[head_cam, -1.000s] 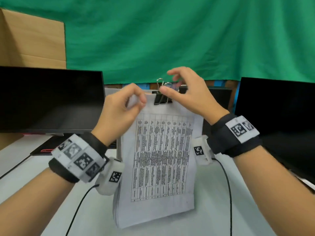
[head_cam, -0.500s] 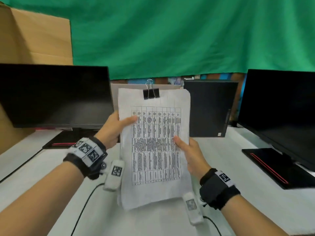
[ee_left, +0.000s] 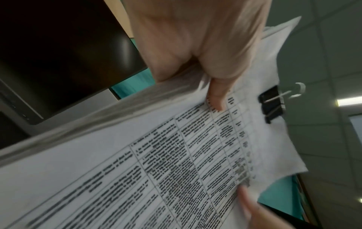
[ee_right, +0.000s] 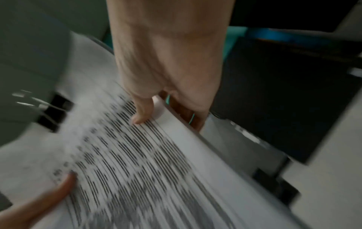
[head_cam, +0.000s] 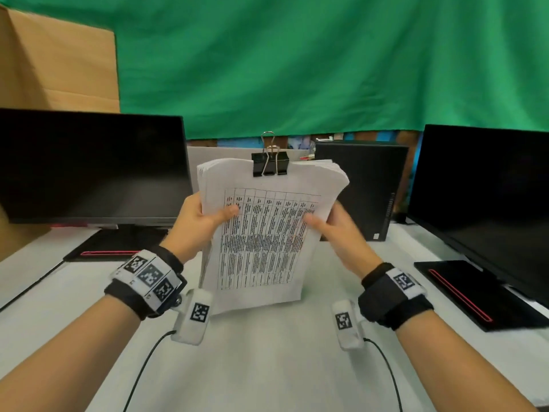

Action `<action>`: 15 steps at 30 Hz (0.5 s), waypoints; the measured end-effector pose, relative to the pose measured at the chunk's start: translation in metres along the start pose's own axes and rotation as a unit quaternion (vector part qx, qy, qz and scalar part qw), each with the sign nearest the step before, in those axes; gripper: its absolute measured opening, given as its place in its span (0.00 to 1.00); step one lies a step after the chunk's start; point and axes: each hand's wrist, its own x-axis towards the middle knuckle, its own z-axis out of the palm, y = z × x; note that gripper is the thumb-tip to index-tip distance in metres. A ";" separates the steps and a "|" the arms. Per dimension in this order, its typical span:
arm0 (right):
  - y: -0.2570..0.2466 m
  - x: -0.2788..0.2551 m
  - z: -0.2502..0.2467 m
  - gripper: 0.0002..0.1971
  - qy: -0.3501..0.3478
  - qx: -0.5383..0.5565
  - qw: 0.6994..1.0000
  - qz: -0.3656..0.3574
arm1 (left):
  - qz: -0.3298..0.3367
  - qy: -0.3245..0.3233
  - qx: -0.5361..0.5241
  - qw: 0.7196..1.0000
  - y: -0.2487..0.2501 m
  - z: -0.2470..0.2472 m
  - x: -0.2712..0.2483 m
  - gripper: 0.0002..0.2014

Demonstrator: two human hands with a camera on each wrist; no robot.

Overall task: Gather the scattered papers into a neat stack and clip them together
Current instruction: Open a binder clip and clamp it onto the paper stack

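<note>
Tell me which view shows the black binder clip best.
Head view: the black metal binder clip faces the camera, sharp, on the top edge of the white printed paper stack, one wire handle up, one folded down. Left wrist shows it small and side-on; right wrist shows it motion-blurred at the frame's left.

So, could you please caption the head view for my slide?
Both hands, left and right, hold the paper stack upright, binder clip on top.
</note>
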 end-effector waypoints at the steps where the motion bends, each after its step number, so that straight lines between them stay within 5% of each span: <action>1: -0.013 0.004 -0.005 0.28 0.029 -0.039 0.998 -0.040 | -0.002 0.004 0.006 1.000 -0.001 0.000 -0.001 0.13; 4: -0.065 0.015 -0.010 0.33 0.127 -0.206 0.950 -0.198 | -0.003 -0.002 0.018 1.000 0.003 -0.001 0.000 0.15; 7: -0.109 0.031 0.007 0.24 0.109 -0.284 0.908 -0.288 | -0.001 -0.038 0.027 0.999 0.013 0.006 0.006 0.12; 11: -0.122 0.056 0.022 0.27 0.125 -0.393 0.850 -0.330 | 0.011 -0.065 0.055 0.996 0.022 0.018 0.010 0.14; 13: -0.117 0.062 0.029 0.25 0.149 -0.382 0.849 -0.334 | 0.016 -0.063 0.058 0.996 0.023 0.021 0.012 0.14; 15: -0.122 0.067 0.018 0.24 0.247 -0.320 0.858 -0.317 | 0.018 -0.065 0.063 0.996 0.024 0.021 0.014 0.13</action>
